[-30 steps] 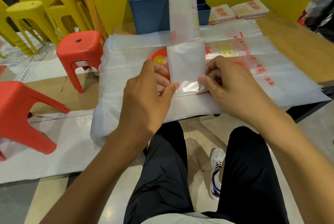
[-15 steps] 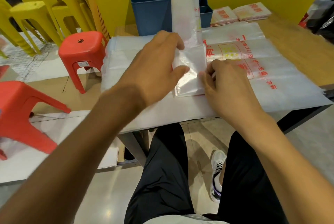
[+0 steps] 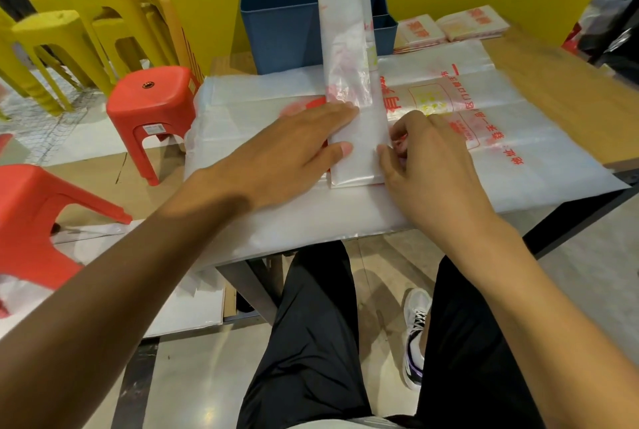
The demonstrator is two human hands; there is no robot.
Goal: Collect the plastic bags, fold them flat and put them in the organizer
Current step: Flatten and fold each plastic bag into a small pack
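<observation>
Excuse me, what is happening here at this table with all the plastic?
A seated person is folding a plastic bag into a long narrow strip on top of a stack of flat bags. The left hand presses straight fingers on the strip's near end, while the right hand pinches its right edge. The blue organizer stands behind.
</observation>
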